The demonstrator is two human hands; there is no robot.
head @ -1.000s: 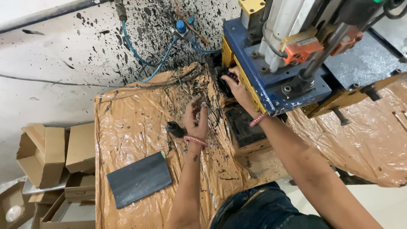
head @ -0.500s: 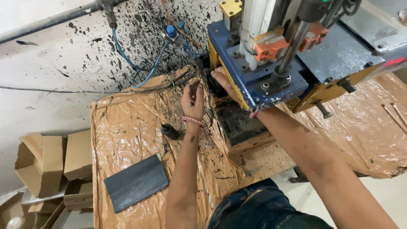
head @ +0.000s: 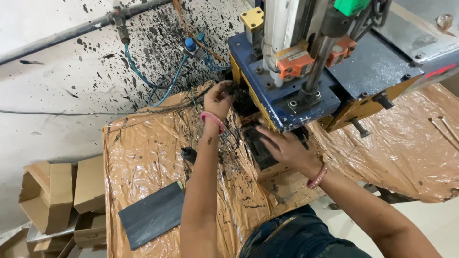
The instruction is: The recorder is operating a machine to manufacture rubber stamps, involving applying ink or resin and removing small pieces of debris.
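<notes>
Left hand [head: 219,99] reached frame centre, fingers curled on small dark part [head: 233,89] at press [head: 287,71] edge, likely seating it. Right hand [head: 286,147] lay flat, fingers apart, steadying dark block [head: 256,145] under press head. Grey sheet [head: 152,214] waited lower left on bench [head: 138,157].

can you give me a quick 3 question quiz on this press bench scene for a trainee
1. True or false: the left hand is reaching up to the dark part at the side of the blue press head.
2. Where does the right hand rest?
A. on the dark block under the press head
B. on the cardboard boxes
C. on the blue hose
3. Fill in: the flat dark slab lies on the bench's orange-brown plastic ______.

Key:
1. True.
2. A: it lies on the dark block; the cardboard boxes and blue hose are away from it.
3. sheet.
</notes>
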